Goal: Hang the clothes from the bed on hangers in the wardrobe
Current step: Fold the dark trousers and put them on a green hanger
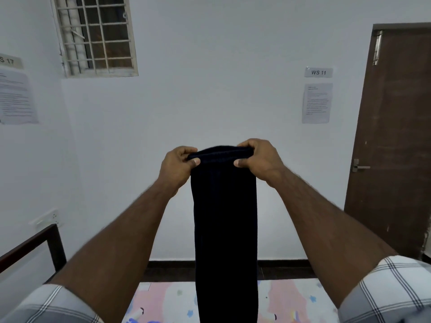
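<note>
A long dark navy garment (pixel 225 229) hangs straight down in front of me, folded narrow, its lower end running out of the bottom of the frame. My left hand (pixel 178 165) pinches its top edge at the left corner. My right hand (pixel 257 157) pinches the right corner of the same edge. Both arms are stretched forward at chest height. Below lies the bed (pixel 291 301) with a pink patterned sheet. No hanger and no wardrobe are in view.
A white wall faces me, with a barred window (pixel 95 36) at upper left and paper notices (pixel 317 102). A brown door (pixel 396 141) stands at the right. The bed's dark frame rail (pixel 35 245) rises at lower left.
</note>
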Motion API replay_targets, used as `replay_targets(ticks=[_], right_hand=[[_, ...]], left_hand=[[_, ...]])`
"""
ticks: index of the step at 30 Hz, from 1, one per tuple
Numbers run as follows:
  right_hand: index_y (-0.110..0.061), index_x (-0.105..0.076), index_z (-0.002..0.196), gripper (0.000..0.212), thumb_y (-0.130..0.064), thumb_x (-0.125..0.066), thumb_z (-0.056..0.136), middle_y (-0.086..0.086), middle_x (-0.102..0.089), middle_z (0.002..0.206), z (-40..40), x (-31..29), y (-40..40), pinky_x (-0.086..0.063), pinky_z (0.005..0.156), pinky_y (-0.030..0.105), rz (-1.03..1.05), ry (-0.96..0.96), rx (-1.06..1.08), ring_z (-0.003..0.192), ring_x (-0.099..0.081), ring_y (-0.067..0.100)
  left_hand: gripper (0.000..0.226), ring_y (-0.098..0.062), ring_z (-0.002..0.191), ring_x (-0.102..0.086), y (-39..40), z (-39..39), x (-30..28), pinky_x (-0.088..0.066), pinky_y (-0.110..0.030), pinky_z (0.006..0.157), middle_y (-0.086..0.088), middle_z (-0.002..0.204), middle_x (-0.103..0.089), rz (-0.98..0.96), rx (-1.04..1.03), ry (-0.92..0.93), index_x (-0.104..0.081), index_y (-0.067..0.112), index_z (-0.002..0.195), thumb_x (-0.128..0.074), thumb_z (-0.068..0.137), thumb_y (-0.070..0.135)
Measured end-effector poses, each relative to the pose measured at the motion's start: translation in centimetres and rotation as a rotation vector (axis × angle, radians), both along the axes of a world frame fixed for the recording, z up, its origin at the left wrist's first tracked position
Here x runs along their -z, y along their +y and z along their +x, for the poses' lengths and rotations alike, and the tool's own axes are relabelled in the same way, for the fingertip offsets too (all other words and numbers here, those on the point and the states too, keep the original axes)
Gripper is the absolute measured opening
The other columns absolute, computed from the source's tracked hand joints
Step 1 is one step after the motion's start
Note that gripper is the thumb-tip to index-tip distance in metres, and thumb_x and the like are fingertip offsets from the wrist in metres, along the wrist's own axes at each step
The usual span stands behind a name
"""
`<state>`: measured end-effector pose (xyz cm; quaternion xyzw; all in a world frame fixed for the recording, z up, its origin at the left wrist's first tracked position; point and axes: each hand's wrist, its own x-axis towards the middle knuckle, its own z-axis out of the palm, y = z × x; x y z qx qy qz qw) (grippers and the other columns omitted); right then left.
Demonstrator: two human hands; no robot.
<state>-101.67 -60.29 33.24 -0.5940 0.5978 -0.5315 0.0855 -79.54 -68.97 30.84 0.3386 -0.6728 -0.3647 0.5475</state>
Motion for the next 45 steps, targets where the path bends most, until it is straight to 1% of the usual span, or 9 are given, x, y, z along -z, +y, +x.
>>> replay_targets(ticks=[3, 8, 11, 15, 19, 21, 31, 36, 45], right_hand=[[-0.022, -0.071, 0.111, 0.039, -0.017, -0.084, 0.074, -0.010, -0.070, 0.100, 0.7, -3.3, 0.3, -0.051, 0.085, 0.020, -0.193, 0.071, 0.064, 0.092, -0.066, 0.008], [-0.019, -0.074, 0.103, 0.036, -0.021, -0.088, 0.070, -0.002, -0.072, 0.095, 0.2, -4.4, 0.6, -0.053, 0.077, 0.024, -0.046, 0.200, 0.088, 0.090, -0.069, 0.016], [-0.020, -0.074, 0.105, 0.038, -0.025, -0.087, 0.070, -0.003, -0.073, 0.099, 0.3, -4.9, 0.7, -0.053, 0.084, 0.025, -0.203, 0.174, 0.155, 0.091, -0.067, 0.014], [-0.018, -0.075, 0.104, 0.038, -0.023, -0.089, 0.070, -0.003, -0.071, 0.097, 0.2, -4.0, 0.7, -0.053, 0.078, 0.024, 0.008, 0.266, 0.075, 0.093, -0.067, 0.015], [-0.021, -0.074, 0.105, 0.038, -0.026, -0.088, 0.070, -0.006, -0.070, 0.097, 0.4, -2.8, 0.6, -0.048, 0.076, 0.019, -0.083, 0.228, 0.105, 0.090, -0.064, 0.011], [-0.020, -0.075, 0.103, 0.037, -0.024, -0.089, 0.069, -0.005, -0.071, 0.096, 0.5, -1.7, 0.6, -0.050, 0.075, 0.022, 0.092, 0.298, 0.045, 0.091, -0.066, 0.014], [-0.023, -0.074, 0.104, 0.039, -0.019, -0.090, 0.069, -0.007, -0.071, 0.097, 0.0, 0.9, 0.2, -0.054, 0.079, 0.024, 0.060, 0.120, -0.028, 0.091, -0.068, 0.010], [-0.018, -0.073, 0.099, 0.033, -0.008, -0.087, 0.071, 0.005, -0.074, 0.098, -0.1, 2.3, 0.1, -0.060, 0.086, 0.044, 0.252, 0.067, -0.130, 0.092, -0.072, 0.023], [-0.020, -0.071, 0.094, 0.031, -0.014, -0.089, 0.069, 0.001, -0.073, 0.094, -0.1, 6.5, -0.1, -0.060, 0.084, 0.039, 0.278, 0.035, -0.067, 0.090, -0.071, 0.020]], left_hand=[[0.024, -0.017, 0.099, -0.073, -0.3, -0.2, -4.0, -0.057, -0.043, 0.094, 0.003, 0.102, -0.076, -0.106, -0.031, 0.077, -0.074, 0.025, 0.107, -0.075, 0.084, 0.015], [0.024, -0.029, 0.102, -0.072, -0.8, 0.0, -5.1, -0.059, -0.044, 0.092, -0.009, 0.105, -0.075, -0.065, 0.047, -0.017, -0.072, 0.016, 0.110, -0.072, 0.089, 0.006], [0.025, -0.020, 0.104, -0.071, -0.9, -0.6, -5.0, -0.057, -0.039, 0.093, -0.002, 0.108, -0.073, -0.148, -0.031, 0.062, -0.071, 0.023, 0.110, -0.072, 0.086, 0.015], [0.025, -0.022, 0.101, -0.071, -0.9, -0.5, -3.8, -0.059, -0.041, 0.091, -0.009, 0.111, -0.072, -0.050, -0.006, -0.030, -0.070, 0.013, 0.114, -0.070, 0.089, 0.008], [0.020, -0.023, 0.104, -0.070, -0.8, -0.7, -1.4, -0.059, -0.039, 0.089, -0.005, 0.107, -0.072, -0.006, 0.020, 0.082, -0.070, 0.015, 0.109, -0.067, 0.091, 0.008], [0.021, -0.022, 0.102, -0.071, -0.8, -0.5, -0.1, -0.059, -0.040, 0.090, -0.006, 0.107, -0.072, 0.054, 0.029, 0.000, -0.070, 0.014, 0.110, -0.067, 0.092, 0.005], [0.021, -0.020, 0.097, -0.072, -0.4, 0.6, 3.2, -0.060, -0.038, 0.085, -0.008, 0.111, -0.073, 0.088, 0.072, 0.136, -0.070, 0.015, 0.112, -0.065, 0.094, 0.004], [0.024, -0.022, 0.098, -0.072, -0.7, 0.9, 3.4, -0.060, -0.039, 0.086, -0.010, 0.111, -0.073, 0.148, 0.079, 0.076, -0.068, 0.009, 0.116, -0.067, 0.093, 0.002], [0.028, -0.023, 0.099, -0.073, -0.8, 1.7, 7.3, -0.060, -0.034, 0.088, -0.014, 0.109, -0.074, 0.348, 0.147, 0.023, -0.067, -0.003, 0.118, -0.070, 0.092, 0.006]])
